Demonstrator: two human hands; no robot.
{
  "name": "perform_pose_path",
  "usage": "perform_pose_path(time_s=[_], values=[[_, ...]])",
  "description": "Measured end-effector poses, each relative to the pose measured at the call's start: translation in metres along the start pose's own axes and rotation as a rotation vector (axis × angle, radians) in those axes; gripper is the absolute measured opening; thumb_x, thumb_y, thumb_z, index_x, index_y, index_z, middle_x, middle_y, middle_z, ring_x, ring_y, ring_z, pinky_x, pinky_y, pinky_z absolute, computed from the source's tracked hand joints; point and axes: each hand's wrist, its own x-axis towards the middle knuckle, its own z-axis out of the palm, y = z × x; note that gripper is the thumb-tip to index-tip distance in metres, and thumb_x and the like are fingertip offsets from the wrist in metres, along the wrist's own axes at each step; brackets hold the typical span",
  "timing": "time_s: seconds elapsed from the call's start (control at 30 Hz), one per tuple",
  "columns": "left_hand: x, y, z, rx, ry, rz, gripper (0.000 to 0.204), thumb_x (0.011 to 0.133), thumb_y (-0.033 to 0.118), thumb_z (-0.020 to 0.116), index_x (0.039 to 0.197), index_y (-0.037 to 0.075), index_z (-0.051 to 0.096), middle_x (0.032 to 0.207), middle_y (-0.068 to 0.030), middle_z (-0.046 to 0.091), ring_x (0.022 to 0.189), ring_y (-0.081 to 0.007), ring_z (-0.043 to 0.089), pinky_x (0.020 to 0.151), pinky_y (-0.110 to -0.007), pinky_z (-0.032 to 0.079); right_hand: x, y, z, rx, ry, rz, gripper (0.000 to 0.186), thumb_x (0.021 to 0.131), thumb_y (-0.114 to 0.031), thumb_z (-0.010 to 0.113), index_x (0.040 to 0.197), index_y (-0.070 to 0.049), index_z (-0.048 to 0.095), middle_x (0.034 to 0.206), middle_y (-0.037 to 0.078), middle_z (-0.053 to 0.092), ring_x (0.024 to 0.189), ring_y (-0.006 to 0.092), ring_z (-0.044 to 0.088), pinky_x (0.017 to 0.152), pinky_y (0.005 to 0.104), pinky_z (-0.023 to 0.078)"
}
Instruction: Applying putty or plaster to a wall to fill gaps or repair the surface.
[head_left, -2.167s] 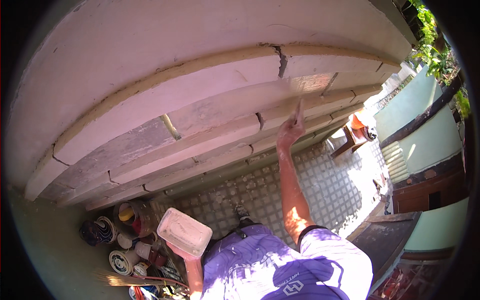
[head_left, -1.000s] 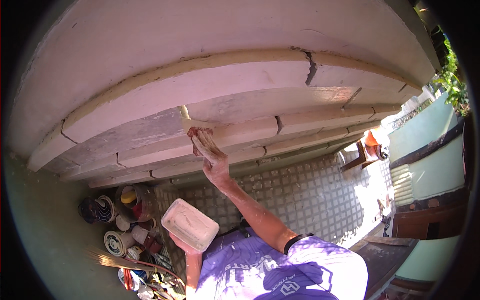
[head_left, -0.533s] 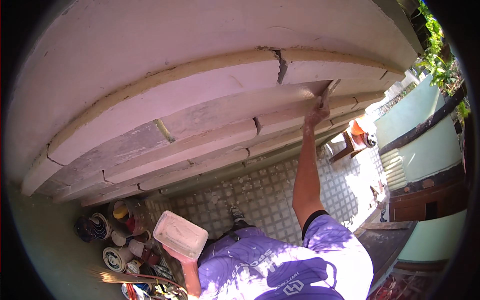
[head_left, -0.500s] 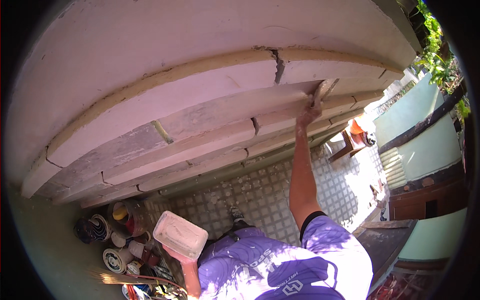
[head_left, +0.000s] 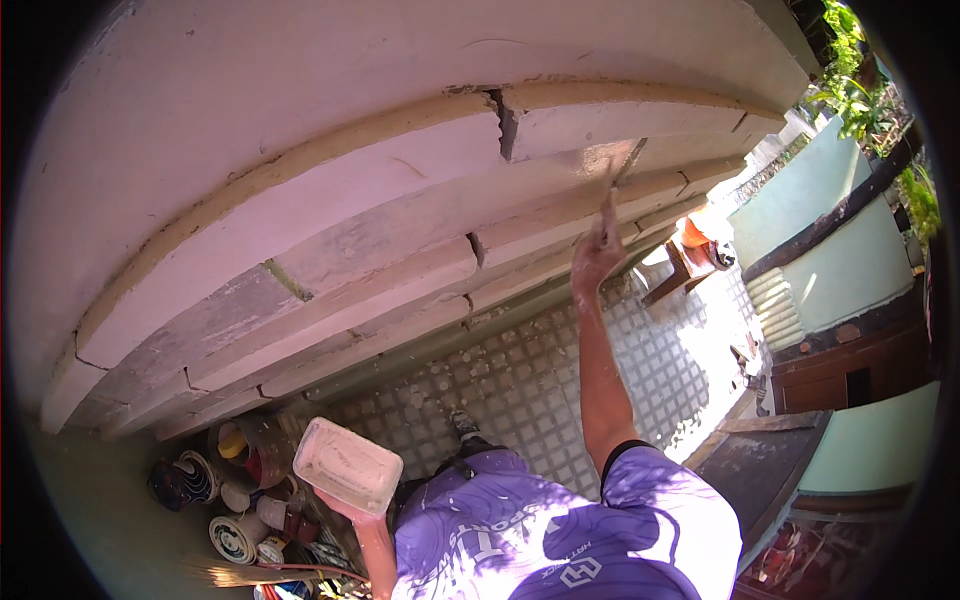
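My right hand reaches up to the wall and grips a putty knife, its thin blade against a recessed strip between two raised bands. Beside the blade, a patch of putty looks wet and shiny. Low on the left, my left hand holds up a rectangular plastic tub from underneath and the side. Pale pinkish putty coats the inside of the tub. The pink-white wall has long stepped bands, with dark vertical gaps cutting through them.
Buckets and paint cans crowd the lower left corner, near a broom. Patterned tiles cover the floor. A small wooden stool with an orange item stands farther right. A dark board lies at lower right.
My right hand and the putty knife have shifted slightly left and down along the strip, and the blade's angle has changed. My left hand still holds the tub. The whole view has shifted a little.
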Motion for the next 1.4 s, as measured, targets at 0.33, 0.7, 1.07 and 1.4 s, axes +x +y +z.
perform_pose_path(time_s=[0.33, 0.7, 1.07, 1.4], values=[[-0.007, -0.013, -0.012, -0.031, 0.008, -0.019, 0.068, 0.095, 0.062, 0.043, 0.148, 0.021, 0.042, 0.148, -0.0029, 0.047, 0.133, -0.0285, 0.048, 0.111, -0.051, 0.039, -0.032, -0.032, 0.092, 0.129, 0.002, -0.018, 0.043, 0.101, -0.008, 0.051, 0.142, 0.002, 0.046, 0.150, 0.016, 0.044, 0.142, 0.0239, 0.037, 0.117, 0.0325, 0.031], [-0.002, -0.019, -0.020, -0.028, -0.096, -0.021, 0.070, 0.093, 0.065, 0.045, 0.149, 0.022, 0.042, 0.149, -0.0024, 0.046, 0.134, -0.0291, 0.048, 0.111, -0.051, 0.039, -0.138, -0.134, 0.063, 0.308, -0.513, -0.337, 0.070, 0.076, 0.018, 0.044, 0.141, -0.007, 0.054, 0.146, 0.016, 0.051, 0.117, 0.0213, 0.065, 0.065, 0.0253, 0.058], [-0.030, -0.008, -0.012, -0.030, -0.014, 0.103, 0.070, 0.094, 0.068, 0.038, 0.148, 0.024, 0.042, 0.147, -0.0019, 0.048, 0.132, -0.0278, 0.049, 0.109, -0.050, 0.041, -0.134, -0.148, 0.138, 0.169, -0.290, -0.163, 0.077, 0.073, 0.023, 0.037, 0.146, -0.001, 0.044, 0.149, 0.018, 0.046, 0.143, 0.0280, 0.035, 0.121, 0.0434, 0.022], [-0.046, 0.014, -0.040, -0.090, 0.074, 0.180, 0.074, 0.093, 0.069, 0.036, 0.150, 0.023, 0.040, 0.151, -0.0027, 0.044, 0.135, -0.0290, 0.046, 0.111, -0.051, 0.039, -0.206, -0.195, 0.098, 0.553, -0.624, -0.268, 0.074, 0.072, 0.021, 0.040, 0.140, -0.002, 0.053, 0.144, 0.017, 0.052, 0.130, 0.0288, 0.055, 0.090, 0.0298, 0.056]])
